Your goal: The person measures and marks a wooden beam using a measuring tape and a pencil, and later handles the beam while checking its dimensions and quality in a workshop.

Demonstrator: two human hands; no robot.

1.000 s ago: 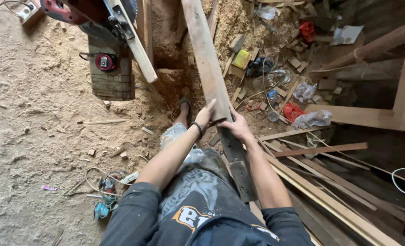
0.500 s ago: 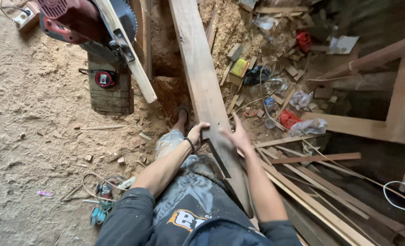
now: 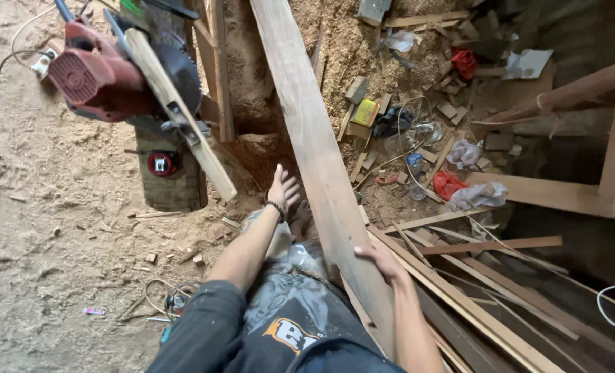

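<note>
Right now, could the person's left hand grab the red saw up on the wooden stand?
Probably yes. The left hand is open beside the long plank, and the red saw sits up and to its left on the stand. Nothing blocks the gap, though it looks like a stretch.

Left arm stretched forward, dark sleeve to elbow, forearm bare, dark band on wrist. Left hand (image 3: 283,190) open, fingers spread, pointing away. Right arm bent, forearm bare, reaching forward. Right hand (image 3: 380,261) curled, fingers wrapped over edge, thumb side up, nearer body than left hand.
</note>
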